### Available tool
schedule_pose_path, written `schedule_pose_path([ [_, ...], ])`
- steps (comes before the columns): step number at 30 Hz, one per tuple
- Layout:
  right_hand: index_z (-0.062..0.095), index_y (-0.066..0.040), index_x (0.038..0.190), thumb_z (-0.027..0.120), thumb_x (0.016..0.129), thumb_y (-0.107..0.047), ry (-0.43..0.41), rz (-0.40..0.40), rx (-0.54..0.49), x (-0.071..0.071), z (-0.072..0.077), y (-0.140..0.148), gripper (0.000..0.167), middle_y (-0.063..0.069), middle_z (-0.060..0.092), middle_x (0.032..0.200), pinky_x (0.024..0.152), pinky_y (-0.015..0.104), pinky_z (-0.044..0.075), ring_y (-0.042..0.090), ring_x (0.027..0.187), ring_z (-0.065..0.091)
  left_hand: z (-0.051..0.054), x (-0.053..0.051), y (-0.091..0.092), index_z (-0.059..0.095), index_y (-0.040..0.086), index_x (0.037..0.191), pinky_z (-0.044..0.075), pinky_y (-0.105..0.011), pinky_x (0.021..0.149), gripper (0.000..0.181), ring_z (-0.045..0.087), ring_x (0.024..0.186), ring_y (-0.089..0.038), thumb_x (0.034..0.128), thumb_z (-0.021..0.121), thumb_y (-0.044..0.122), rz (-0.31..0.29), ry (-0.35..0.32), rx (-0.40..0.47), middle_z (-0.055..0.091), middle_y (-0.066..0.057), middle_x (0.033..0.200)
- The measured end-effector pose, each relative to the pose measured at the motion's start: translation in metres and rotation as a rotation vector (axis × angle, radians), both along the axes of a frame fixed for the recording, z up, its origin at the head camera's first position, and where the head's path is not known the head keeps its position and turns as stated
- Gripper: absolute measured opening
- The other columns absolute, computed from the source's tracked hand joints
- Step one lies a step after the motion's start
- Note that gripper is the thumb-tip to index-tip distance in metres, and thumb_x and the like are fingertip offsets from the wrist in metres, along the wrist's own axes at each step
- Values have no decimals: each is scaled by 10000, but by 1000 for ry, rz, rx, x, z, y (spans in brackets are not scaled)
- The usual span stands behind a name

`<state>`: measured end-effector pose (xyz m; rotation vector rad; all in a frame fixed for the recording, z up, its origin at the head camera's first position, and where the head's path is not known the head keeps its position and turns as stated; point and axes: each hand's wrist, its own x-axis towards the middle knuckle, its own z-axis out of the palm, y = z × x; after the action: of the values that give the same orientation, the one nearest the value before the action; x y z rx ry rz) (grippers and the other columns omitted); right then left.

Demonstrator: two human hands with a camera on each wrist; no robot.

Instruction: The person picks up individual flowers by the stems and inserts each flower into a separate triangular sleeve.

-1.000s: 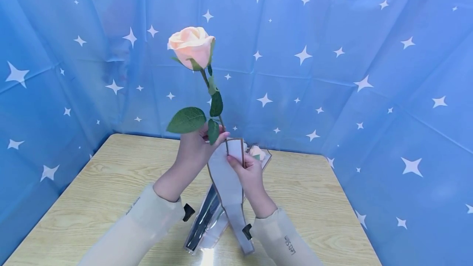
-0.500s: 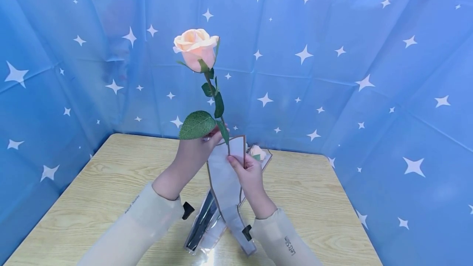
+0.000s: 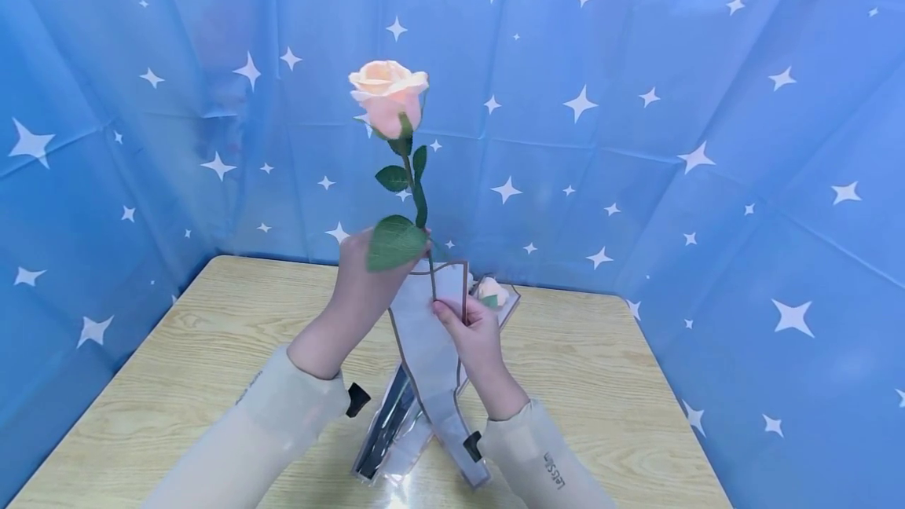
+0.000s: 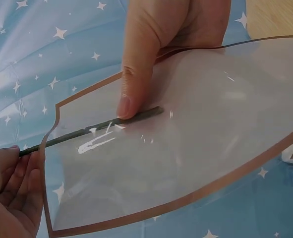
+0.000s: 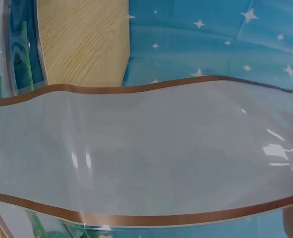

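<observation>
A pale peach rose (image 3: 389, 100) with green leaves stands nearly upright, its bloom high in the head view. My left hand (image 3: 346, 289) pinches its stem (image 4: 77, 134) just outside the mouth of a flower sleeve (image 3: 424, 328), frosted with a brown border. The stem's lower end lies within the sleeve's outline, seemingly under the clear film, in the left wrist view. My right hand (image 3: 484, 348) pinches the sleeve near its top, the thumb over the stem end. A leaf partly hides the left fingers in the head view; the right wrist view mostly shows the sleeve.
Beneath the held sleeve, more wrapped flowers lie on the wooden table (image 3: 212, 383): a dark-striped sleeve (image 3: 385, 430) at front, and a second peach rose (image 3: 492, 291) behind my right hand. A blue star-patterned curtain (image 3: 636, 61) surrounds the table's back and sides.
The bloom has swung right and slightly down, the stem now more upright, and the leaves have turned. The sleeve's mouth has widened to the left. My right hand has barely moved.
</observation>
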<state>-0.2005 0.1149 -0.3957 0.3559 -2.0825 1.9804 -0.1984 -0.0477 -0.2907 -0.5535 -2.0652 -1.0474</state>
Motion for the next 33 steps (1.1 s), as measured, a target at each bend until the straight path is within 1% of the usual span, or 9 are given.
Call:
schedule_pose_path([
  [1,700,50,957,679,868,-111,7,2,-3,0,0,0,186,-101,645,709,502,181,313,44,564,438,-1,0,0,536,90,582,391,-245,459,309,479,503,-125,866,658,100,24,9,-17,496,-10,533],
  [4,701,50,943,686,865,-123,34,12,-11,1,-1,-1,190,-95,630,685,503,184,317,43,557,417,-4,1,-1,494,88,544,381,-221,471,358,452,496,-111,871,639,64,-24,-26,66,453,-14,515],
  [9,693,37,953,683,870,-123,76,55,-8,2,-1,-1,180,-81,649,735,546,190,394,64,623,486,-5,1,0,732,66,840,556,-228,638,75,661,693,-105,868,665,84,-71,-102,130,701,-35,748],
  [13,692,34,968,681,872,-127,70,63,-8,3,0,-1,188,-78,669,773,587,194,442,74,669,534,-3,2,1,737,48,905,574,-253,680,84,681,726,-133,863,669,76,-69,-153,135,720,-55,803],
  [17,699,21,964,683,873,-158,50,52,-7,2,-1,-1,202,-54,677,781,594,194,440,78,678,541,-3,3,1,728,67,894,570,-267,657,72,674,722,-144,860,689,117,-35,-165,91,707,-53,796],
  [22,689,5,953,680,879,-209,15,63,-11,2,-3,1,226,-11,684,796,604,200,457,86,696,568,1,4,0,692,82,881,563,-267,650,59,675,736,-157,872,686,140,-50,-192,48,696,-49,814],
  [26,668,27,969,672,886,-220,-14,92,-26,3,-3,2,260,-17,700,833,654,222,516,98,751,633,4,3,-6,704,88,888,479,-268,543,85,603,612,-178,908,621,97,-74,-209,71,711,-65,817],
  [29,653,41,988,657,898,-201,-23,130,-40,4,-2,2,258,-34,709,849,678,236,529,108,779,657,7,1,-10,720,93,994,485,-265,584,132,613,664,-180,917,616,119,-154,-257,167,724,-70,920],
  [33,635,64,1005,633,913,-158,-21,186,-60,5,-1,3,240,-65,708,854,676,229,510,99,785,646,8,-5,-13,706,87,1093,528,-267,759,218,647,908,-146,904,647,176,-232,-301,289,710,-67,1058],
])
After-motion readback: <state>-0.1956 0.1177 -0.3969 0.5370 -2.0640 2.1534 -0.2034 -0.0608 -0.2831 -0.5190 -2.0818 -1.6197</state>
